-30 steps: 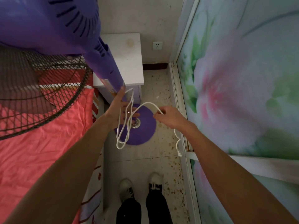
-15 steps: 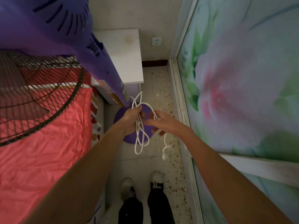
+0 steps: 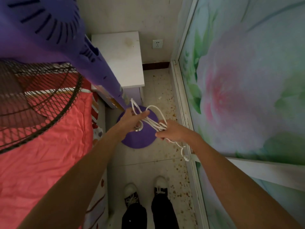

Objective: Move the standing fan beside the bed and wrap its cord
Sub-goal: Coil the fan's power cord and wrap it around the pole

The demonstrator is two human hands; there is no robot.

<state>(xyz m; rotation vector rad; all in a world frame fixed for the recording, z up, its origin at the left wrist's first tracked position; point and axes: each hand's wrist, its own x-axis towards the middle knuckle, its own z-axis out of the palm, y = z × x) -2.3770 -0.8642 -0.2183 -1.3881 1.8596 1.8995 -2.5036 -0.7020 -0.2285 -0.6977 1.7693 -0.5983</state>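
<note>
The purple standing fan stands in the narrow aisle between the bed and the wardrobe, its round base on the floor and its wire cage over the red bedcover. The white cord is gathered into several loops stretched between my hands. My left hand pinches the loops' upper end beside the fan pole. My right hand is closed around their lower end. The cord's free end with the plug dangles below my right hand.
A white bedside cabinet stands against the back wall behind the fan. A wall socket sits to its right. The flower-printed sliding wardrobe door lines the right side. My shoes stand on the stained tile floor.
My right hand moved from left-hand contact down and right, pulling the bundled loops taut between both hands. One loop now arches above them.
</note>
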